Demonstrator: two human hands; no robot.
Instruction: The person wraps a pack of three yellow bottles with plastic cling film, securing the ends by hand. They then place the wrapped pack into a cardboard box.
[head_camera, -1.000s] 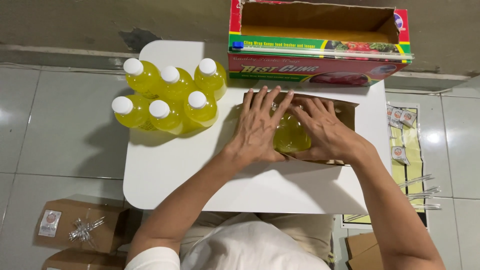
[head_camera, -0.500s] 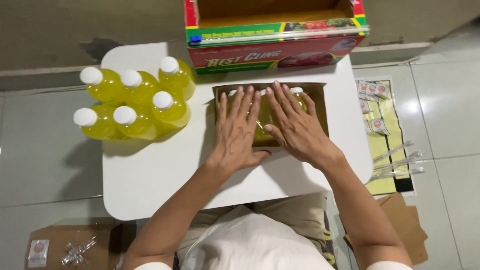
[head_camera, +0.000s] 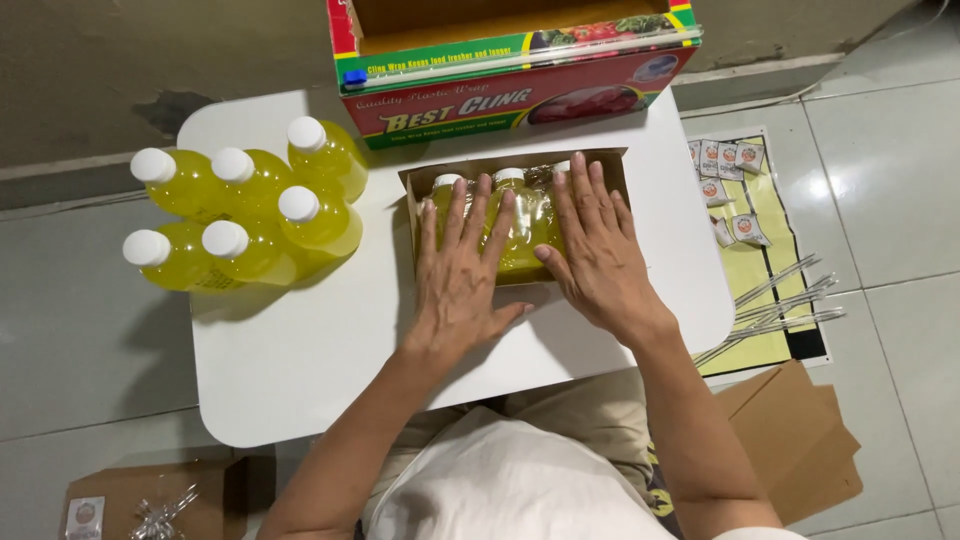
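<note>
Grip: neither hand closed on anything. My left hand and right hand lay flat, fingers spread wide, palms down on the clear plastic film stretched over the shallow brown cardboard tray. Left fingers reached to the white caps; the right hand covered the tray's right half, thumb angled inward onto the film.

Position: the tray sat on the white rounded desk, right of centre, just in front of the long red-and-green cardboard film dispenser box, which stood open at the far edge. In the tray were small yellow-filled plastic bottles with white caps, lying under the film; at least three caps showed, and the exact count was hidden by my hands.

Step, as judged: smoothing and pressing the wrap down over the packed bottles, the wrapping stage of the tray. I could not tell whether the film was already cut from the roll.

Next move, as judged: it called for drawing the film taut over the edges and tucking it beneath the tray without creasing.

Also noted: six larger yellow bottles with white caps grouped at the desk's left, well apart from the tray. Small sachets and clear straws lay on the floor to the right.
</note>
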